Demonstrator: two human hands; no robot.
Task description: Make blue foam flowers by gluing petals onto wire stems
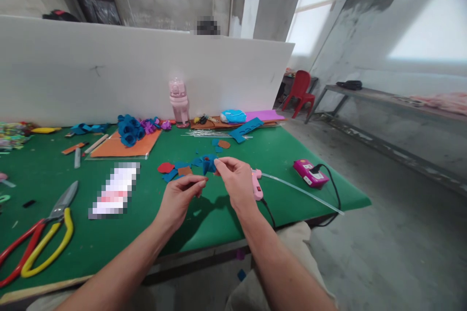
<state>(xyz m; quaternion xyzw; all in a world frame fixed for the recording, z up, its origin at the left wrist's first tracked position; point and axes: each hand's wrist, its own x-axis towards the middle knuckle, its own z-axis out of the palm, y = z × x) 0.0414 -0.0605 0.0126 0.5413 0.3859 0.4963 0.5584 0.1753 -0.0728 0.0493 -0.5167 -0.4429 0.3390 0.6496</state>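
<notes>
Head view: blue piece clamped between right fingers, left fingers seemingly together nearby.

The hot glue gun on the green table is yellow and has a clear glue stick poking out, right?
Nearly! The hot glue gun is pink, not yellow, as the head view shows. It does lie on the green table with a clear glue stick poking out.

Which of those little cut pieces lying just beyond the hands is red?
The red piece is the rounded one at the left end of the cluster, beyond the left hand; its neighbours are blue pieces and a brown piece.
</notes>
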